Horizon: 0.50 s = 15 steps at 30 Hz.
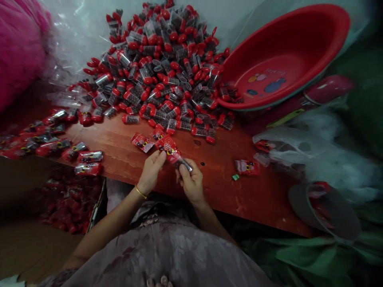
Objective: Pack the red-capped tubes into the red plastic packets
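Observation:
A red printed packet [167, 145] is pinched at its left edge by my left hand [151, 169], which wears a yellow bangle. My right hand [192, 183] grips a small clear tube [186, 164] with dark contents, thumb on top. The tube lies at the packet's lower right end, seemingly partly inside it; how far cannot be made out. Just beyond my hands, flat red packets [142, 142] lie on the wooden table [119, 159]. Behind them rises a large pile of clear tubes with red caps [161, 79].
Filled red packets [54, 146] lie at the left table edge, above a box of red packets [70, 199]. A red basin [287, 52] tilts at the pile's right. Plastic bags [323, 147], a grey bin [335, 215], a packet [247, 167] and a green scrap [235, 177] are rightward.

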### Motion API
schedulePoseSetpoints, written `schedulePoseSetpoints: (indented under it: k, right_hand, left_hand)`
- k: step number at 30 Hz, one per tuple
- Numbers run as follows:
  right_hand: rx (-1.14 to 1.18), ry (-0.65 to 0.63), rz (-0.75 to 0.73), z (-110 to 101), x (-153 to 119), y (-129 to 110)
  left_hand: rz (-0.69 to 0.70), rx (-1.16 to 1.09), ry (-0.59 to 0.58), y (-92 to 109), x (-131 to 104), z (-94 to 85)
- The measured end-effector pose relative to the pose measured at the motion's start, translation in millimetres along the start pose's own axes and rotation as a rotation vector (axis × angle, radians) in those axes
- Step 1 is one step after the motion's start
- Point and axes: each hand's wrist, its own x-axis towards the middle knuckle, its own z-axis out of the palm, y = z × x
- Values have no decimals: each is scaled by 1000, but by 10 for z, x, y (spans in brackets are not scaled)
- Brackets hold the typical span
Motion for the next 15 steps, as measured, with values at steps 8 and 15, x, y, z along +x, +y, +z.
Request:
schedulePoseSetpoints:
  k: [8,15]
  right_hand:
    - [-81,198,-35,120,7,23]
    - [-15,-103,39,85,-10,5]
  left_hand:
    - [69,116,65,-165,-20,136]
    - [55,43,66,-46,-16,136]
